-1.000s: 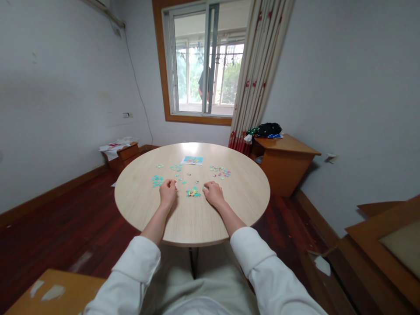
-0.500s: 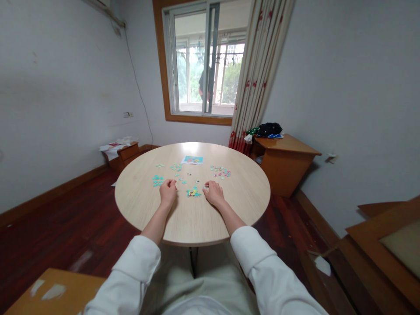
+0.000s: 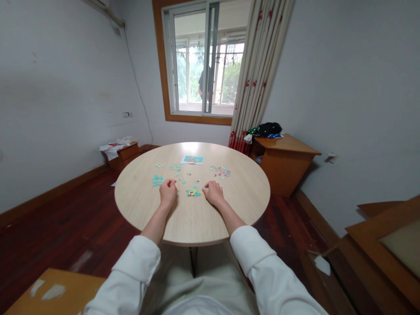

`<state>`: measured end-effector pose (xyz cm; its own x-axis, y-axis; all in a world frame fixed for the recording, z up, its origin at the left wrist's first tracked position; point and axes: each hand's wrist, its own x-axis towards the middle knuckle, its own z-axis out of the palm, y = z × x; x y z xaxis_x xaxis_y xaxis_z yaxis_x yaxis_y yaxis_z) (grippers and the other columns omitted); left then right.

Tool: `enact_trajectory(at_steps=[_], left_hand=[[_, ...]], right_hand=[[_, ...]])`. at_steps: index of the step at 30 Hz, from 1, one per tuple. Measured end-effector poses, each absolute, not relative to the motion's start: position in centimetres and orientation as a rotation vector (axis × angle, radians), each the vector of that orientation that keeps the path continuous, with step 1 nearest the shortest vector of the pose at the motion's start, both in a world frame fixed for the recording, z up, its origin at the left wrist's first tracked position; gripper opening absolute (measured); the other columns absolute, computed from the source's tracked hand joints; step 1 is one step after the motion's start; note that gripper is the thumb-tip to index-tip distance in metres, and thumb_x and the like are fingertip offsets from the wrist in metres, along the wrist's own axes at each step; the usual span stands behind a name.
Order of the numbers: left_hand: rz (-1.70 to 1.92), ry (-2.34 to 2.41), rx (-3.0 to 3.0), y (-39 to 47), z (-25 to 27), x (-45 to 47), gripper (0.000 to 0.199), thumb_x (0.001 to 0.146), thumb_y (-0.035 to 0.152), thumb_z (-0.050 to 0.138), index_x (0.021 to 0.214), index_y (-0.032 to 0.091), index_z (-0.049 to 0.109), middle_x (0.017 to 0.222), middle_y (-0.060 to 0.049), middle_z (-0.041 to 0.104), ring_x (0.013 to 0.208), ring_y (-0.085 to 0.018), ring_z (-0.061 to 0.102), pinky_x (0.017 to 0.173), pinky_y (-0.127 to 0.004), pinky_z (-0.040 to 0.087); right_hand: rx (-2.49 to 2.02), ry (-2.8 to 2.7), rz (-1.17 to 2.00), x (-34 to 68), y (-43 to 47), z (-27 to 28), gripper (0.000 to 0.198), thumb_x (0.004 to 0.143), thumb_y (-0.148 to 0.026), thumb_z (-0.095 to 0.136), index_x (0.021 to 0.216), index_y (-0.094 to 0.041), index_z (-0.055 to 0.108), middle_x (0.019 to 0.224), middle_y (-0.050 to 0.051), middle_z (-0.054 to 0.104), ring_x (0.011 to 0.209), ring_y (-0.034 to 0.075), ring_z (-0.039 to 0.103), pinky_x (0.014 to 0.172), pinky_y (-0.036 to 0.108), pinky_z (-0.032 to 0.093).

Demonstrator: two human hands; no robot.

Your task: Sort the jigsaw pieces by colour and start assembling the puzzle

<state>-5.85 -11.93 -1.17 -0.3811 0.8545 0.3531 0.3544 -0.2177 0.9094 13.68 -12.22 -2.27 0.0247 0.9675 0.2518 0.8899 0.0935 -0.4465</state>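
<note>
A small joined patch of jigsaw puzzle [image 3: 193,192], yellow and turquoise, lies on the round table between my hands. To its left, my left hand [image 3: 168,192] rests on the tabletop with the fingers curled closed; whatever they hold, if anything, is hidden. On the other side, my right hand [image 3: 214,194] has its fingertips closed on a small puzzle piece [image 3: 205,188], mostly covered by the fingers. Turquoise pieces [image 3: 158,180] lie in a cluster beside my left hand. A few single pieces [image 3: 197,181] are scattered just beyond the joined patch.
The pale round table [image 3: 138,197] fills the middle. Toward its far side lie a picture sheet [image 3: 192,160], more turquoise pieces [image 3: 176,167] and a pink mixed pile [image 3: 221,171]. A wooden desk [image 3: 285,153] bearing cloth stands behind right. A person [image 3: 204,83] shows beyond the window.
</note>
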Motion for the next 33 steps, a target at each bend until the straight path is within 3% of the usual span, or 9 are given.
enact_trajectory(at_steps=[8, 14, 24, 33], left_hand=[[1.651, 1.614, 1.385, -12.0, -1.0, -5.7, 0.017, 0.071, 0.024, 0.044, 0.066, 0.016, 0.058, 0.048, 0.003, 0.050, 0.051, -0.014, 0.050, 0.055, -0.025, 0.037], [1.655, 1.605, 1.392, -12.0, -1.0, -5.8, 0.016, 0.071, 0.024, 0.045, 0.065, 0.016, 0.058, 0.048, 0.003, 0.050, 0.051, -0.014, 0.049, 0.056, -0.025, 0.037], [1.662, 1.603, 1.392, -11.9, -1.0, -5.8, 0.016, 0.071, 0.023, 0.045, 0.065, 0.016, 0.058, 0.048, 0.003, 0.050, 0.051, -0.014, 0.050, 0.056, -0.025, 0.037], [1.663, 1.599, 1.384, -12.0, -1.0, -5.8, 0.016, 0.071, 0.023, 0.044, 0.065, 0.017, 0.058, 0.048, 0.003, 0.049, 0.050, -0.014, 0.049, 0.055, -0.025, 0.036]], right_hand=[[-1.823, -1.820, 0.198, 13.9, -12.0, -2.7, 0.028, 0.081, -0.031, 0.058, 0.104, -0.014, 0.058, 0.113, 0.012, 0.056, 0.107, 0.024, 0.048, 0.088, 0.033, 0.033], [-1.804, -1.823, 0.199, 14.0, -11.4, -3.0, 0.019, 0.079, -0.031, 0.061, 0.090, -0.016, 0.062, 0.107, 0.011, 0.059, 0.102, 0.023, 0.049, 0.085, 0.032, 0.034], [-1.721, -1.776, 0.221, 14.0, -11.5, -3.2, 0.018, 0.075, -0.027, 0.065, 0.088, -0.017, 0.060, 0.103, 0.009, 0.060, 0.098, 0.022, 0.052, 0.084, 0.034, 0.036], [-1.430, -1.704, 0.438, 14.2, -11.2, -3.5, 0.009, 0.069, -0.014, 0.063, 0.076, -0.018, 0.058, 0.071, 0.000, 0.061, 0.067, 0.014, 0.055, 0.067, 0.026, 0.041]])
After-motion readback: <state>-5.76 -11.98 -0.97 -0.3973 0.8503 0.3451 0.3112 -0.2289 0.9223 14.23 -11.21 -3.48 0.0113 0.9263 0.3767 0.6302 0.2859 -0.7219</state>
